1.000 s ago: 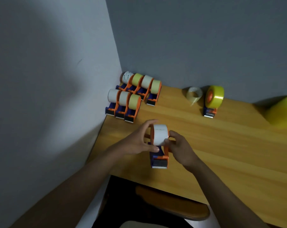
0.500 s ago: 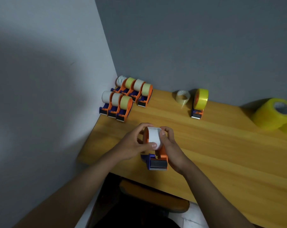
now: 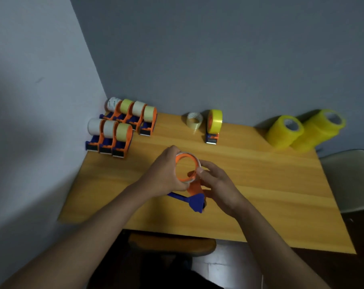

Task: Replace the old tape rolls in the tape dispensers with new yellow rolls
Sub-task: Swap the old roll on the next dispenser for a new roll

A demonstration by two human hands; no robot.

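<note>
Dispenser [image 3: 194,191], orange and blue, tipped on its side over table [image 3: 260,184] centre; left hand [image 3: 166,176] grips its white roll [image 3: 187,166], right hand [image 3: 216,184] pinches the orange frame. Seven loaded dispensers [image 3: 122,126] at 10 o'clock, yellow rolls [image 3: 302,130] at 2 o'clock.

Both forearms are bare from wrist to the picture's lower edge, with no sleeve, cuff, watch or band showing on either. The left hand [image 3: 166,174] and right hand [image 3: 216,184] wear no gloves and no rings that can be made out. Fingernails look short and unpainted.
</note>
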